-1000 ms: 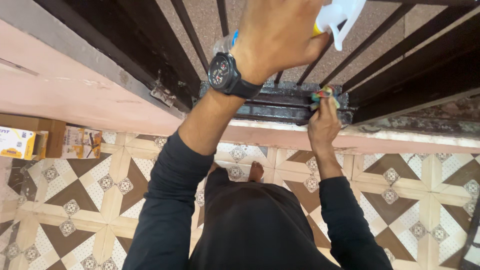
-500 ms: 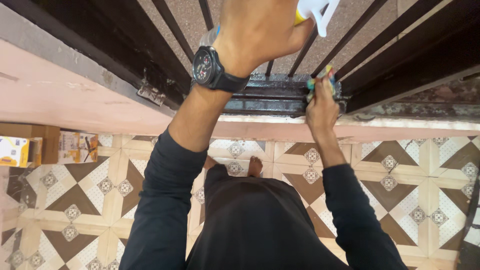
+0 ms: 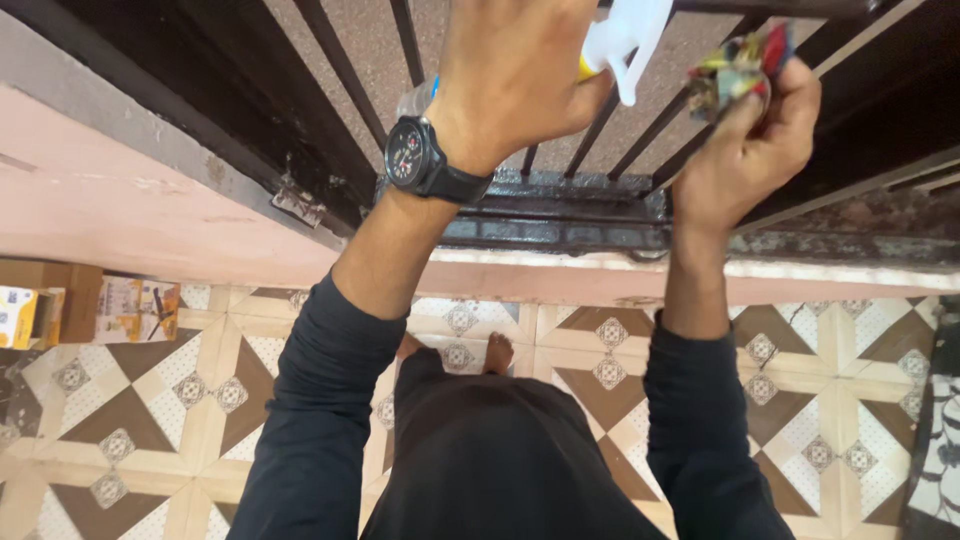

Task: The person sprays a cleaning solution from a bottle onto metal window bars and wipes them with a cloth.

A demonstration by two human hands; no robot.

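My left hand [image 3: 515, 75], with a black watch on its wrist, grips a spray bottle [image 3: 620, 40] with a white trigger head and a clear body, held up against the dark metal bars [image 3: 345, 70]. My right hand [image 3: 745, 150] is raised high on the right and clutches a multicoloured cloth [image 3: 737, 65] against one of the slanting bars. Below both hands runs the grille's wet, dark bottom rail [image 3: 560, 215].
A pink wall ledge [image 3: 150, 200] runs along the left and under the grille. Cardboard boxes [image 3: 70, 305] sit on the patterned brown and cream tile floor [image 3: 170, 400] at left. A patterned mat edge [image 3: 940, 450] shows at the far right.
My right hand has lifted the cloth from the bottom rail up to a bar at the upper right. The left hand with the spray bottle stays about where it was.
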